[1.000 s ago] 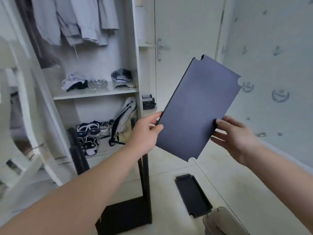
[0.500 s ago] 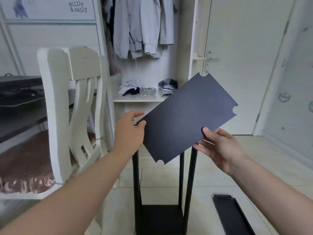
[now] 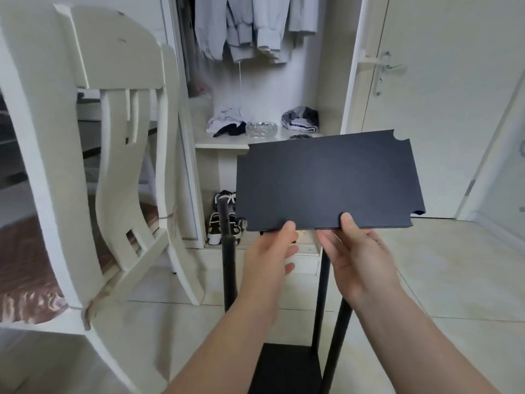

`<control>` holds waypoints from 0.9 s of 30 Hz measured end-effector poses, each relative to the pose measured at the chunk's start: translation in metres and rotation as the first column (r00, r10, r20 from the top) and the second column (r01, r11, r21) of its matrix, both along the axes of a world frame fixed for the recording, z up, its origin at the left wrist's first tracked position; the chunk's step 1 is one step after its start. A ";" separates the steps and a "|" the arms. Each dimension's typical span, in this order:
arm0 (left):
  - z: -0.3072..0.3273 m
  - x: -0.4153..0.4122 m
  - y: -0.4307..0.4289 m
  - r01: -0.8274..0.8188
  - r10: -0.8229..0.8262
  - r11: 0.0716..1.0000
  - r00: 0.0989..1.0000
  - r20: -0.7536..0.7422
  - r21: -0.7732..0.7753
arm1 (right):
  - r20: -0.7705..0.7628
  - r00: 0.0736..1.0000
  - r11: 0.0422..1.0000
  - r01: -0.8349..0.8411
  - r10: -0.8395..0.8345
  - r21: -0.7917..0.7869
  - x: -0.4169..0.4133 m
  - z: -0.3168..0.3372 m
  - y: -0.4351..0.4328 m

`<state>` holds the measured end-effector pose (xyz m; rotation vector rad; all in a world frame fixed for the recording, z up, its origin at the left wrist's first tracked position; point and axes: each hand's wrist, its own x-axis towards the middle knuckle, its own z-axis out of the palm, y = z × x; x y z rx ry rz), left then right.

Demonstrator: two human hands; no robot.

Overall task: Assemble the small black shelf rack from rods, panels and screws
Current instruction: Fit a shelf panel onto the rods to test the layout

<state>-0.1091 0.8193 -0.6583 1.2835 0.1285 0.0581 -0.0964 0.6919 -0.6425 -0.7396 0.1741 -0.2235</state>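
Observation:
A flat black panel [image 3: 326, 180] with notched corners is held level in front of me, above the partly built rack. My left hand [image 3: 270, 257] pinches its near edge left of the middle, thumb on top. Beside it, my right hand [image 3: 358, 257] pinches the same edge, thumb on top too. Below them black upright rods [image 3: 229, 268] rise from a black base panel [image 3: 287, 365] on the floor. More rods [image 3: 322, 297] stand on the right side, partly hidden by my arms.
A white wooden chair [image 3: 113, 166] stands close on the left. An open wardrobe [image 3: 255, 137] with hanging clothes, a glass bowl and shoes lies straight ahead. A white door [image 3: 443, 95] is at the right. Pale floor tiles [image 3: 440, 274] spread to the right.
The panel has turned from tilted to level and sits lower over the rods. Both hands have shifted from its sides to its near edge, close together.

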 end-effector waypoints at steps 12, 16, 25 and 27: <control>-0.019 0.060 -0.006 -0.235 0.223 0.942 0.972 -0.078 -0.241 | -0.108 0.987 0.987 -0.131 0.120 -0.094 0.043 -0.030 0.003; -0.026 0.058 0.005 -0.250 0.234 0.930 0.968 -0.091 -0.269 | -0.154 0.967 0.965 -0.226 0.205 -0.137 0.047 -0.034 0.011; -0.033 0.057 0.006 -0.260 0.229 0.923 0.963 -0.140 -0.283 | -0.190 0.956 0.951 -0.256 0.222 -0.175 0.043 -0.039 0.017; -0.035 0.055 0.006 -0.271 0.235 0.918 0.960 -0.152 -0.289 | -0.208 0.954 0.948 -0.256 0.216 -0.190 0.041 -0.041 0.019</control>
